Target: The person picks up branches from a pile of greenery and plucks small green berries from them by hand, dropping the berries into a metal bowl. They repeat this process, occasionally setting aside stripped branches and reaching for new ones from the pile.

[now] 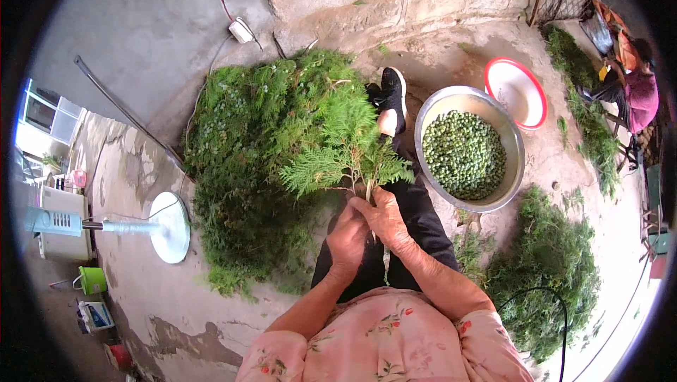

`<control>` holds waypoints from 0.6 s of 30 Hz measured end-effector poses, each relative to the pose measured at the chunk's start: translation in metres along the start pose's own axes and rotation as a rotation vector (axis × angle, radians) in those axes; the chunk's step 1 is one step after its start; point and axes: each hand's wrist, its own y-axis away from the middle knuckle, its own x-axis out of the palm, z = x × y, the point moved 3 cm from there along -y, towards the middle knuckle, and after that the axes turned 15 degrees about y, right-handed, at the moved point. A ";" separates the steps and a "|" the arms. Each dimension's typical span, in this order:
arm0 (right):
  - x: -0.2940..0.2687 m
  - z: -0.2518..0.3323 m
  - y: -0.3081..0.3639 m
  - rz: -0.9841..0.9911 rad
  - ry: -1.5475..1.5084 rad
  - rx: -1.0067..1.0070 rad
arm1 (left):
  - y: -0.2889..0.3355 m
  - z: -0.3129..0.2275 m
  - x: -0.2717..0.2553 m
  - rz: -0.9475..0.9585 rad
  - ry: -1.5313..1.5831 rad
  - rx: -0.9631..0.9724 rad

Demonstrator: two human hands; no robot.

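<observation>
Over my lap I hold a leafy evergreen branch (pixel 345 160) with flat, fern-like green sprays fanned out away from me. My right hand (pixel 386 218) is closed round its stems. Close against it, my left hand (pixel 348 235) is also closed at the lower stems, thumb side toward the right hand; its fingertips are partly hidden. A large heap of the same cut branches (pixel 247 128) lies just beyond and left of my hands, with small pale green cones among the leaves. To the right stands a wide metal basin (pixel 520 163) holding many small round green cones (pixel 465 156).
A white basin with a red rim (pixel 539 103) sits behind the metal one. Another branch pile (pixel 546 269) lies at right. A pedestal fan (pixel 169 227) stands left, near a metal pole (pixel 127 103) and power strip (pixel 241 30). A person (pixel 640 100) sits far right.
</observation>
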 end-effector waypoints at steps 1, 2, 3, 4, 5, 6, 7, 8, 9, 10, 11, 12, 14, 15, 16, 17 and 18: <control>-0.002 0.002 0.004 -0.007 0.001 -0.005 | 0.004 0.002 -0.004 0.018 0.005 -0.022; -0.004 0.004 0.008 -0.017 -0.009 0.008 | 0.008 0.001 -0.008 0.022 0.007 -0.015; -0.006 0.005 0.012 -0.028 -0.019 0.022 | 0.011 0.001 -0.013 0.013 0.127 -0.051; -0.006 0.005 0.015 -0.085 0.059 -0.107 | 0.013 -0.002 -0.015 0.006 0.248 -0.089; -0.006 0.002 0.017 -0.091 0.060 -0.108 | 0.014 -0.007 -0.017 0.011 0.250 -0.086; -0.008 0.001 0.019 -0.115 0.088 -0.128 | 0.016 -0.011 -0.021 -0.103 0.343 -0.205; -0.009 0.001 0.021 -0.140 0.117 -0.146 | 0.017 -0.016 -0.024 -0.217 0.434 -0.327; -0.013 0.013 0.026 -0.092 0.051 -0.117 | 0.010 -0.024 -0.026 -0.257 0.466 -0.369; -0.015 0.019 0.030 -0.090 0.049 -0.119 | 0.000 -0.030 -0.030 -0.228 0.398 -0.388; -0.014 0.021 0.035 0.006 0.052 -0.024 | -0.006 -0.027 -0.035 -0.176 0.465 -0.412; -0.013 0.021 0.039 0.096 0.056 0.072 | -0.014 -0.024 -0.036 -0.117 0.533 -0.436; -0.009 0.012 0.042 0.081 0.162 0.021 | -0.021 -0.026 -0.035 -0.119 0.531 -0.431; -0.008 0.004 0.048 -0.071 0.293 -0.212 | -0.032 -0.034 -0.025 0.098 0.816 -0.523; -0.009 0.005 0.053 -0.227 0.423 -0.441 | -0.034 -0.039 -0.023 0.096 0.814 -0.521; -0.009 0.005 0.056 -0.212 0.396 -0.444 | -0.035 -0.043 -0.020 0.100 0.765 -0.506; -0.009 0.006 0.060 -0.211 0.396 -0.445 | -0.035 -0.047 -0.016 0.105 0.716 -0.492; -0.009 0.007 0.064 -0.160 0.489 -0.415 | -0.034 -0.048 -0.012 0.045 0.733 -0.561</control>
